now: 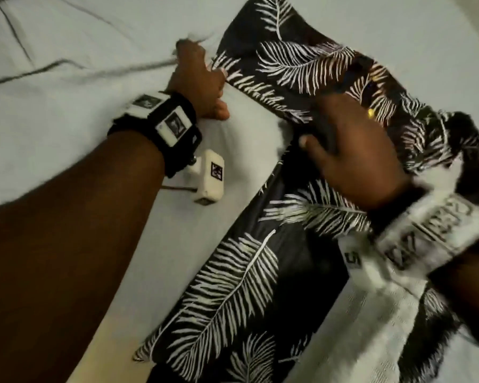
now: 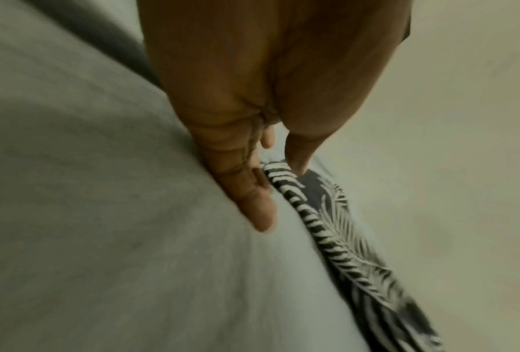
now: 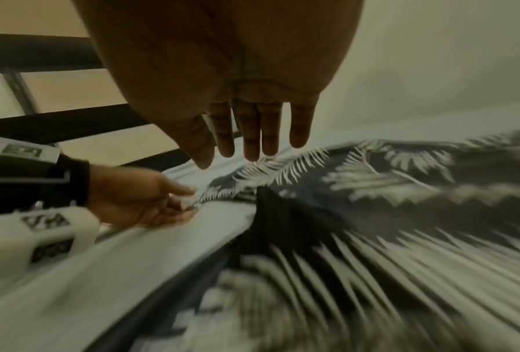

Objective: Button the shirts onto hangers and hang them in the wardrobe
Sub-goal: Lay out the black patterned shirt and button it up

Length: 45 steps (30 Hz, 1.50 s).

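Note:
A black shirt (image 1: 260, 272) with white feather print lies spread on a white bed sheet (image 1: 67, 78). My left hand (image 1: 199, 76) is at the shirt's left edge. The right wrist view shows the left hand (image 3: 150, 197) pinching that edge of the shirt (image 3: 373, 202) between thumb and fingers. In the left wrist view the printed hem (image 2: 327, 226) runs between my thumb and fingers (image 2: 252, 202). My right hand (image 1: 351, 150) lies flat over the middle of the shirt, its fingers (image 3: 252, 143) straight and holding nothing. A small yellow spot (image 1: 371, 113) shows beside it; I cannot tell what it is.
A white textured cloth (image 1: 371, 341) lies over the shirt at the lower right. Dark frame bars (image 3: 41, 52) stand beyond the bed's far edge. Plain sheet stretches to the left and at the top right.

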{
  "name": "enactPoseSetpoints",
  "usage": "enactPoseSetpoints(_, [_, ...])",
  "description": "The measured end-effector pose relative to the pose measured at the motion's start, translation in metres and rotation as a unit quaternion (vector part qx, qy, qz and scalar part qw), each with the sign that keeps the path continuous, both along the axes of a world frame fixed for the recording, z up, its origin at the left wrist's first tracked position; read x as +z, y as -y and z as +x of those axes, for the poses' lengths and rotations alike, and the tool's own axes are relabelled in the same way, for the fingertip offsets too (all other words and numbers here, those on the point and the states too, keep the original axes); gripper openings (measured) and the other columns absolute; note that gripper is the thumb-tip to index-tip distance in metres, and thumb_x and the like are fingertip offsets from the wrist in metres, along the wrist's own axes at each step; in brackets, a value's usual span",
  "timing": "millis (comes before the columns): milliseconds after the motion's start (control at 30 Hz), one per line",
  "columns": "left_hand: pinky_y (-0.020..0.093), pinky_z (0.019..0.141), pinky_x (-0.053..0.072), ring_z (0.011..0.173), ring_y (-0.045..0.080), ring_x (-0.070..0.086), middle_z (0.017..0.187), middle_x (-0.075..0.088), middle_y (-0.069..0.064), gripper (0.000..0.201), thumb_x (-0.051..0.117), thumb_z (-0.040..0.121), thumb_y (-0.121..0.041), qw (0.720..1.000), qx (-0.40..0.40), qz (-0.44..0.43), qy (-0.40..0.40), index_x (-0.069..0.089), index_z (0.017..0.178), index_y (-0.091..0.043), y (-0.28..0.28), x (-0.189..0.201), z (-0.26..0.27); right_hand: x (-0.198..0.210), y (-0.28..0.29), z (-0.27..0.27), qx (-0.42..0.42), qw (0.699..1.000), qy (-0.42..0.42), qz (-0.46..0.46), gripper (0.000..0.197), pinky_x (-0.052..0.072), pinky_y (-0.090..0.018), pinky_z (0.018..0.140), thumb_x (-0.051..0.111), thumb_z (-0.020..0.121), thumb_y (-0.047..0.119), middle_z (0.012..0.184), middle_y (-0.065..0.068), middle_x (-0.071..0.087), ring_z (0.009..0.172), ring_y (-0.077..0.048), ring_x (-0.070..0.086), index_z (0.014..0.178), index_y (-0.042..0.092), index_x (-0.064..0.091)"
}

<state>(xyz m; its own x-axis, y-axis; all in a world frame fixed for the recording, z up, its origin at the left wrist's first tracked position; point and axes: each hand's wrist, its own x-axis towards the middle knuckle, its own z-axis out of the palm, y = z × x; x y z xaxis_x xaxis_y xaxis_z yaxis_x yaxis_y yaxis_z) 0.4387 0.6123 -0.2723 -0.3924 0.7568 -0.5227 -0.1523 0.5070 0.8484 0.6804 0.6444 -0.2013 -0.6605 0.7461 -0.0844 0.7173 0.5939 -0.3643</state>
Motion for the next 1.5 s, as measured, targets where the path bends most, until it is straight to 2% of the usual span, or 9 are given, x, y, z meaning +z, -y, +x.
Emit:
enactPoseSetpoints(133, [0.042,0.062,0.051,0.064,0.027,0.06,0.074,0.062,0.001,0.018,0.062,0.082,-0.048,0.978,-0.148,-0.001,-0.147,0.055,0.094,-0.038,0.108,0.004,0.009,-0.024,0.118,0.101,-0.208,0.975,0.011,-0.083,0.015,0.035,-0.031,0.072,0.064,0.095,0.028,0.095,-0.007,0.062,0.092,-0.027,0.057,0.099,0.014,0.06])
enactPoseSetpoints(267, [0.039,0.064,0.051,0.067,0.019,0.065,0.072,0.067,-0.007,0.033,0.051,0.097,-0.055,0.888,-0.3,-0.147,-0.317,0.062,0.085,-0.026,0.268,0.032,0.056,-0.034,0.217,0.168,-0.405,0.892,0.073,-0.188,0.023,0.033,-0.032,0.068,0.058,0.097,0.04,0.087,-0.009,0.068,0.089,-0.038,0.063,0.09,0.019,0.061])
enactPoseSetpoints(467, [0.035,0.069,0.045,0.077,0.014,0.06,0.083,0.062,-0.017,0.008,0.064,0.093,-0.036,0.892,-0.256,-0.21,-0.307,0.059,0.099,-0.036,0.384,0.04,0.114,-0.045,0.304,0.159,-0.398,0.846,0.112,-0.337,0.05,0.046,-0.031,0.066,0.058,0.087,0.066,0.067,0.003,0.065,0.075,-0.024,0.066,0.071,0.018,0.061])
enactPoseSetpoints(600, [0.036,0.074,0.044,0.075,0.019,0.06,0.087,0.069,-0.001,0.008,0.062,0.099,-0.023,0.905,-0.169,-0.228,-0.318,0.064,0.093,-0.028,0.402,0.026,0.109,-0.042,0.318,0.145,-0.388,0.835,0.134,-0.366,0.042,0.044,-0.028,0.067,0.064,0.088,0.06,0.081,-0.001,0.072,0.083,-0.025,0.068,0.076,0.02,0.068])
enactPoseSetpoints(767, [0.034,0.062,0.044,0.06,0.029,0.056,0.084,0.071,0.02,0.015,0.059,0.101,-0.026,0.959,-0.023,-0.236,-0.154,0.068,0.09,-0.026,0.412,0.013,0.086,-0.043,0.349,0.15,-0.435,0.794,0.106,-0.412,0.025,0.042,-0.026,0.069,0.061,0.095,0.039,0.091,-0.004,0.073,0.09,-0.026,0.068,0.087,0.018,0.072])
enactPoseSetpoints(867, [0.039,0.065,0.05,0.068,0.032,0.065,0.083,0.072,0.008,0.014,0.058,0.102,-0.022,0.943,-0.108,-0.23,-0.217,0.067,0.091,-0.024,0.413,0.012,0.073,-0.038,0.364,0.155,-0.457,0.8,0.092,-0.377,0.029,0.035,-0.028,0.068,0.055,0.098,0.044,0.093,-0.004,0.07,0.093,-0.029,0.065,0.088,0.019,0.067])
enactPoseSetpoints(1167, [0.039,0.08,0.05,0.094,0.022,0.067,0.104,0.074,0.008,0.02,0.054,0.104,-0.029,0.972,-0.057,-0.226,0.031,0.065,0.111,-0.014,0.405,-0.003,0.081,-0.033,0.386,0.096,-0.467,0.786,0.077,-0.397,0.049,0.05,-0.034,0.078,0.055,0.092,0.063,0.099,-0.008,0.07,0.097,-0.031,0.066,0.093,0.015,0.065])
enactPoseSetpoints(1367, [0.058,0.089,0.049,0.104,0.036,0.062,0.112,0.068,0.016,0.022,0.064,0.094,-0.047,0.982,0.056,-0.177,-0.017,0.066,0.106,-0.028,0.401,-0.007,0.069,-0.03,0.399,0.102,-0.516,0.766,-0.024,-0.383,0.018,0.044,-0.028,0.064,0.058,0.094,0.035,0.08,0.003,0.063,0.074,-0.018,0.059,0.083,0.021,0.056])
enactPoseSetpoints(1500, [0.059,0.083,0.054,0.094,0.042,0.067,0.108,0.07,0.012,0.008,0.063,0.099,-0.032,0.984,-0.033,-0.127,-0.117,0.066,0.106,-0.03,0.393,0.002,0.078,-0.031,0.409,0.11,-0.557,0.745,-0.083,-0.357,0.025,0.043,-0.027,0.053,0.06,0.092,0.029,0.066,0.004,0.057,0.06,-0.011,0.056,0.073,0.023,0.046])
